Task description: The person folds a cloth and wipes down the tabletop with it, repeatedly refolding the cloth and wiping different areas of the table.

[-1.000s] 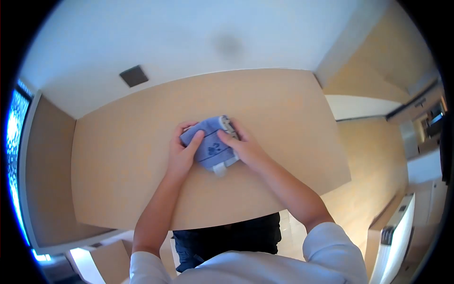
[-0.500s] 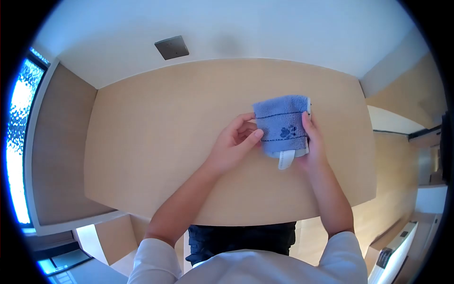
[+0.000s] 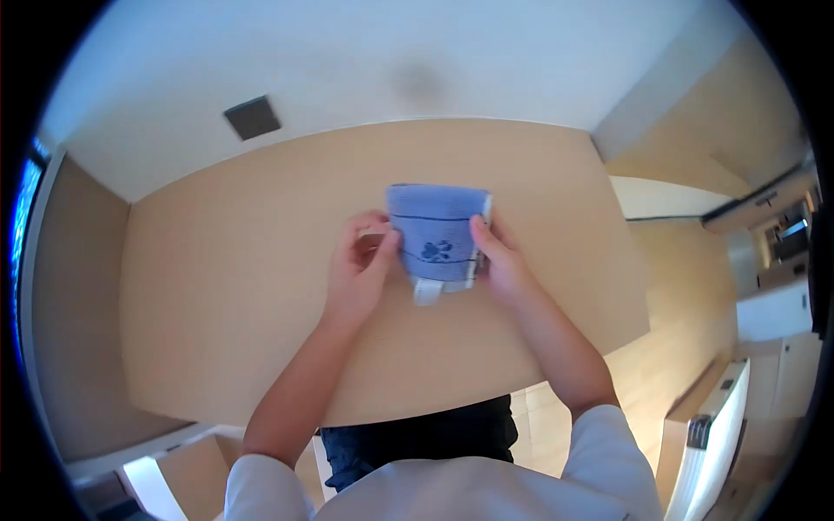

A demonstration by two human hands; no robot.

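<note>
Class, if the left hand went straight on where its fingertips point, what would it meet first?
The left hand would likely meet the blue cloth at its left edge; depth there is unclear, so they may be touching.

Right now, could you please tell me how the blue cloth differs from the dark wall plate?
The cloth is blue with darker markings; the plate is dark grey. The right hand holds the cloth; the plate sits on the wall. The cloth appears larger than the plate. Both look roughly four-sided.
</note>
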